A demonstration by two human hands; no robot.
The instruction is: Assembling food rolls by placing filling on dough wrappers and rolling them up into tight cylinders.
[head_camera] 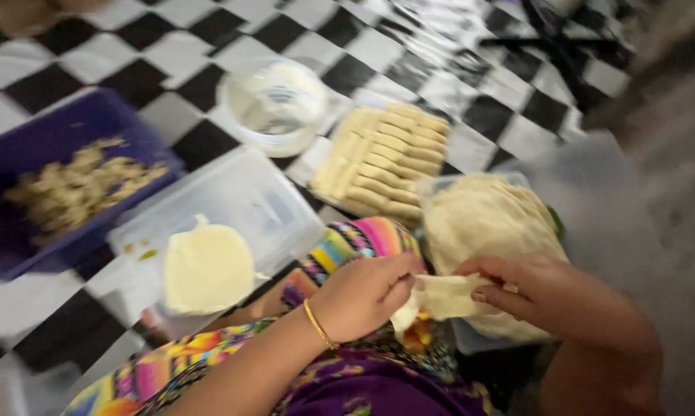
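My left hand (363,296) and my right hand (536,293) together pinch a thin, pale sheet of dough (440,299) over my lap. A gold bangle circles my left wrist. Just behind my right hand a stack of thin dough sheets (482,223) fills a clear container. Farther back, several rolled pale dough sticks (386,158) lie in rows on a tray. A round flat sheet of dough (207,268) lies on a clear plastic lid (247,196) to the left of my left hand.
A blue plastic tub (51,142) at the left holds a brownish shredded filling (82,189). A clear round bowl (274,104) with whitish contents stands behind the lid. The floor is black and white checks. My lap is covered by colourful patterned cloth (347,243).
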